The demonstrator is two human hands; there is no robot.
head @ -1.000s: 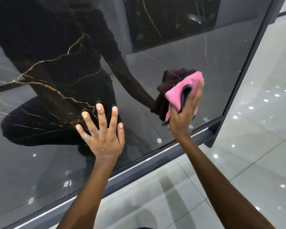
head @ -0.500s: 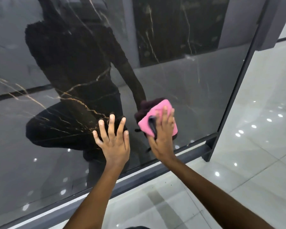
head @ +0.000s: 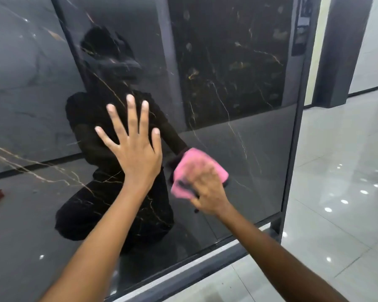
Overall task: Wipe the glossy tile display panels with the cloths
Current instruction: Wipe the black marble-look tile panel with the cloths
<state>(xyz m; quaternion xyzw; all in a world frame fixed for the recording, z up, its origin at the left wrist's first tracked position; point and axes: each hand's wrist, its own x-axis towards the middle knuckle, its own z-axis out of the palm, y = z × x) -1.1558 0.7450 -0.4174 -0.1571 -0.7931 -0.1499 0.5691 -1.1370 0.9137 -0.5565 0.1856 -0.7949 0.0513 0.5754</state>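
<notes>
A glossy black tile panel with gold veins stands upright in a dark metal frame and mirrors a crouching person. My left hand lies flat on the panel with its fingers spread. To its right, my right hand presses a pink cloth with a dark edge against the lower middle of the panel. The right hand is blurred, and it hides part of the cloth.
A second dark panel adjoins on the left. The frame's bottom rail runs along a glossy white tiled floor. A dark pillar stands behind at the right.
My right hand has swept the cloth leftward across the panel, from its right side to beside my left hand. The view has tilted up, showing more of the panel's upper part.
</notes>
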